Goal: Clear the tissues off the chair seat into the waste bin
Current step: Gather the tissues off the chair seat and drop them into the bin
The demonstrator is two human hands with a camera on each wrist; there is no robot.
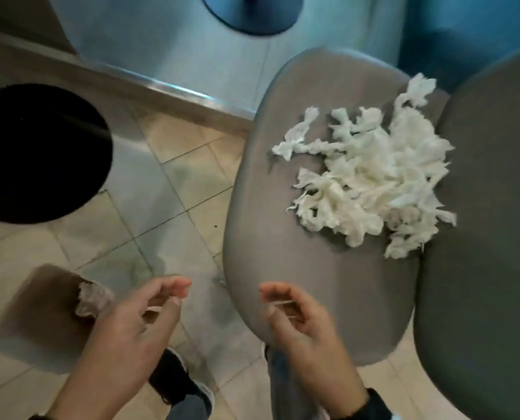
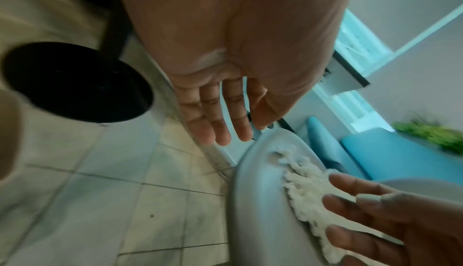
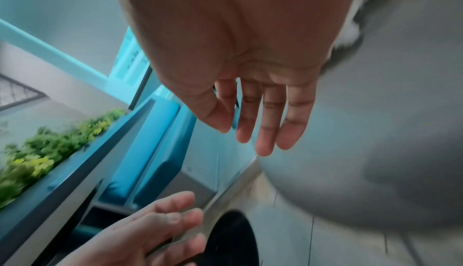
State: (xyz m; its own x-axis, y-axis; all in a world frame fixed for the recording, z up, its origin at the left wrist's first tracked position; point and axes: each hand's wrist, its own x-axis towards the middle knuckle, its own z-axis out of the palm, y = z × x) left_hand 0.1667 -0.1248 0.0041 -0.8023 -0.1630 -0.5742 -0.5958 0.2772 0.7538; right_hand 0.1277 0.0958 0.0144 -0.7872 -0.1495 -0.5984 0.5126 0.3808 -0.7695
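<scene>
A heap of torn white tissues (image 1: 374, 183) lies on the grey chair seat (image 1: 298, 268), towards its far right side by the backrest. The round black waste bin (image 1: 34, 153) stands on the floor left of the chair. My left hand (image 1: 178, 294) hovers over the floor between bin and chair, fingers relaxed and empty. My right hand (image 1: 266, 300) hovers over the seat's near edge, also empty, well short of the heap. The left wrist view shows the left hand (image 2: 220, 124) with straight fingers, the bin (image 2: 75, 82) and the tissues (image 2: 305, 187). In the right wrist view, the right hand (image 3: 263, 129) is held flat above the seat (image 3: 375, 151).
A brown box (image 1: 34, 322) with a crumpled tissue (image 1: 92, 298) poking out sits on the tiled floor at lower left. The chair's grey backrest (image 1: 480, 237) rises at the right. A metal floor strip (image 1: 162, 89) and a dark table base (image 1: 252, 13) lie beyond.
</scene>
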